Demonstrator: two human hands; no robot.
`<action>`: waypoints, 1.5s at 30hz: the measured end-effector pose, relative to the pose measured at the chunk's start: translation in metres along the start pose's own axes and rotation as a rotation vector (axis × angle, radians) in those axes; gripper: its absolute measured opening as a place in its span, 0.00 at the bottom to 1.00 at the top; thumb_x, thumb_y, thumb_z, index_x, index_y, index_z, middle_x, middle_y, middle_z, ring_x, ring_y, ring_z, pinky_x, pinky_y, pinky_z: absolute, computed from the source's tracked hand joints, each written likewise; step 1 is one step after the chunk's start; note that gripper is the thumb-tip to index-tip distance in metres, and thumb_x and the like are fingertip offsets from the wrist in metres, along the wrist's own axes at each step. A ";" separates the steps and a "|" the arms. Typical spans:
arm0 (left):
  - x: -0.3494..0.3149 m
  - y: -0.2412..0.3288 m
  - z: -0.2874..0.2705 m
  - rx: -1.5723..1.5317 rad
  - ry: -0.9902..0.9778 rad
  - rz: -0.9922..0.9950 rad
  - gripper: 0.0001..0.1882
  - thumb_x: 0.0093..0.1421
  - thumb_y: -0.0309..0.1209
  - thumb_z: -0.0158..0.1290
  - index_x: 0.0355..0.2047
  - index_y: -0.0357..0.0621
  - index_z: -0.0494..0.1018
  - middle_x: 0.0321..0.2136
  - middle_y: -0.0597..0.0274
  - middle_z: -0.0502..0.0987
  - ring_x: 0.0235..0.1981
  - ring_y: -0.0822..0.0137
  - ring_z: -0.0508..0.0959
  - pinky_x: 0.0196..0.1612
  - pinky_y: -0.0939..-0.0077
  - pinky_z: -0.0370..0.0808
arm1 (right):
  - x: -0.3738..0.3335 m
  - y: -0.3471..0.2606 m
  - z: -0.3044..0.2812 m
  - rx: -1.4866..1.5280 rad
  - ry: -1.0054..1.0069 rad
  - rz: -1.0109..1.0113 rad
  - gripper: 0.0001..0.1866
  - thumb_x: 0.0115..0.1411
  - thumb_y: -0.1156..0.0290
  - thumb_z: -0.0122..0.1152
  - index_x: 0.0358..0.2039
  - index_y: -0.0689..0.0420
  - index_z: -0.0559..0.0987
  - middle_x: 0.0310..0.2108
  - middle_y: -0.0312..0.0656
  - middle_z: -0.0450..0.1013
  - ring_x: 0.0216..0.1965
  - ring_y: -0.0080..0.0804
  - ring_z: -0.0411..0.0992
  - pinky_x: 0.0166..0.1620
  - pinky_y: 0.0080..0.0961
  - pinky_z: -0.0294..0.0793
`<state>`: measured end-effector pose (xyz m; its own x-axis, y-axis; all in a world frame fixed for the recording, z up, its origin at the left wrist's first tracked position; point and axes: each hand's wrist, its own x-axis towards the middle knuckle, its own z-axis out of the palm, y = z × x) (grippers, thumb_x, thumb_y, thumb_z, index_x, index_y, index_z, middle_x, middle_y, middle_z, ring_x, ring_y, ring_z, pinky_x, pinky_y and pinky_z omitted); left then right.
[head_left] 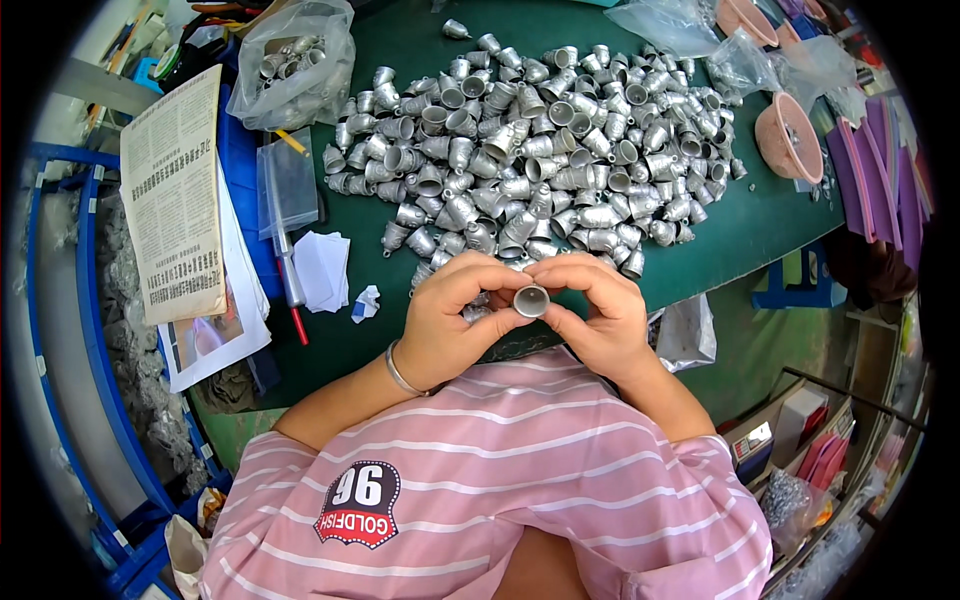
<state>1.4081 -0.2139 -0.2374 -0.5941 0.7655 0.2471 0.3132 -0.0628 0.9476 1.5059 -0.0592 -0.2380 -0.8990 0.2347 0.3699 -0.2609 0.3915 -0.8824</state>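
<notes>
Between my two hands, at the near edge of the green table (380,300), is a small silver metal bell (531,301). Its round hollow mouth faces up toward me. My left hand (465,305) pinches it from the left with thumb and fingers. From the right, my right hand (595,305) grips it the same way, the fingertips of both hands meeting around it. Just beyond my hands spreads a large heap of similar silver bells (530,150), lying at all angles. The far side of the held bell is hidden by my fingers.
A clear bag of bells (290,65) stands at the back left. Newspaper sheets (175,200), a red pen (299,325) and white paper slips (322,272) lie to the left. At the right are a pink basket (788,143), purple sheets (880,170) and a blue stool (800,285).
</notes>
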 end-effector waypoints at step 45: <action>-0.007 0.002 -0.006 -0.288 -0.142 -0.473 0.16 0.51 0.25 0.57 0.41 0.38 0.71 0.23 0.72 0.70 0.17 0.84 0.67 0.18 0.91 0.64 | -0.007 -0.008 0.001 0.554 0.026 0.648 0.08 0.57 0.72 0.56 0.34 0.65 0.75 0.24 0.35 0.72 0.22 0.16 0.70 0.25 0.11 0.70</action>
<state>1.4089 -0.2232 -0.2363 -0.5091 0.8300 -0.2279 -0.1892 0.1504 0.9703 1.5139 -0.0650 -0.2339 -0.9233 0.2856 -0.2568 0.1618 -0.3172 -0.9345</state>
